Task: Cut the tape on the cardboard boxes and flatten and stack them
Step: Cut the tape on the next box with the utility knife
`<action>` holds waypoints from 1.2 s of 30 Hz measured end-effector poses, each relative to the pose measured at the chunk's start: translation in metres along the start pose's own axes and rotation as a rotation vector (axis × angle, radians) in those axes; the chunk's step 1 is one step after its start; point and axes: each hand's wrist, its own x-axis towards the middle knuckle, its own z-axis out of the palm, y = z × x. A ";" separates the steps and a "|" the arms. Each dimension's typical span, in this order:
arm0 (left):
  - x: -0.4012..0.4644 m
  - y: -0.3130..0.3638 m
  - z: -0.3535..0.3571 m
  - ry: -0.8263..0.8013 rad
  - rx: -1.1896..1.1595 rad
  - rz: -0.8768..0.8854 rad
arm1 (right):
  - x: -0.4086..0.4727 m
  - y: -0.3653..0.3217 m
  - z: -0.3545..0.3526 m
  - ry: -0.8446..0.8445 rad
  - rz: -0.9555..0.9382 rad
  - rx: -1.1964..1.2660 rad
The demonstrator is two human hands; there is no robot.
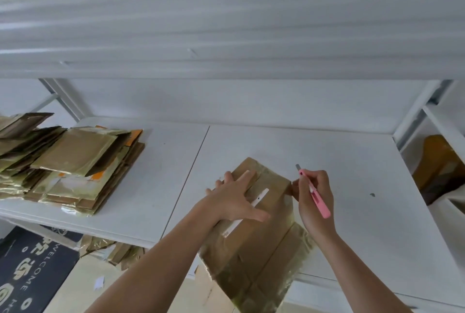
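Note:
A brown cardboard box, shiny with tape, lies flat on the white shelf and hangs over its front edge. My left hand presses on the box's far part with straight, spread fingers. My right hand grips a pink utility knife with its blade pointing up and away, while the fingertips touch the box's right edge. A stack of flattened taped boxes sits at the shelf's left.
An upper white shelf overhangs the work area. White uprights stand at the right, with brown packages behind them. More cardboard lies on the floor below, beside a dark welcome mat.

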 end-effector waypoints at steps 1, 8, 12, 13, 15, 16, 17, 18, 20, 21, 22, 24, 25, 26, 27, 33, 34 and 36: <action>0.001 0.004 -0.003 0.021 0.026 0.023 | 0.001 -0.001 0.000 0.001 0.008 0.024; 0.010 -0.010 -0.023 0.120 0.272 0.184 | -0.011 0.009 0.003 -0.073 0.085 0.230; 0.026 -0.034 0.006 0.157 0.076 0.192 | -0.010 0.013 0.007 -0.140 0.138 0.298; 0.029 -0.040 0.012 0.208 0.033 0.202 | -0.005 0.010 0.007 -0.154 0.142 0.309; 0.034 -0.047 0.020 0.272 0.001 0.206 | 0.008 0.005 0.008 -0.171 0.127 0.333; 0.036 -0.047 0.020 0.282 -0.002 0.207 | 0.014 0.003 0.009 -0.177 0.121 0.344; 0.037 -0.047 0.020 0.287 -0.009 0.208 | 0.020 0.000 0.010 -0.188 0.125 0.351; 0.037 -0.045 0.019 0.294 -0.021 0.208 | 0.025 -0.001 0.012 -0.205 0.140 0.355; 0.036 -0.044 0.020 0.318 -0.042 0.214 | 0.032 -0.001 0.018 -0.234 0.180 0.359; 0.035 -0.045 0.021 0.332 -0.047 0.217 | 0.033 0.000 0.021 -0.242 0.191 0.360; 0.034 -0.045 0.022 0.343 -0.050 0.216 | 0.034 0.001 0.024 -0.252 0.189 0.357; 0.032 -0.044 0.023 0.356 -0.048 0.216 | 0.035 0.003 0.030 -0.279 0.153 0.331; 0.032 -0.044 0.022 0.359 -0.047 0.215 | 0.035 0.004 0.032 -0.291 0.135 0.309; 0.032 -0.044 0.022 0.361 -0.042 0.215 | 0.036 0.005 0.034 -0.298 0.121 0.286; 0.031 -0.044 0.022 0.361 -0.034 0.214 | 0.037 0.006 0.035 -0.303 0.110 0.266; 0.033 -0.045 0.023 0.373 -0.025 0.218 | 0.042 0.005 0.034 -0.326 0.063 0.191; 0.034 -0.045 0.023 0.375 -0.030 0.220 | 0.043 0.005 0.034 -0.330 0.058 0.178; 0.034 -0.046 0.024 0.381 -0.054 0.220 | 0.045 0.004 0.032 -0.341 0.050 0.136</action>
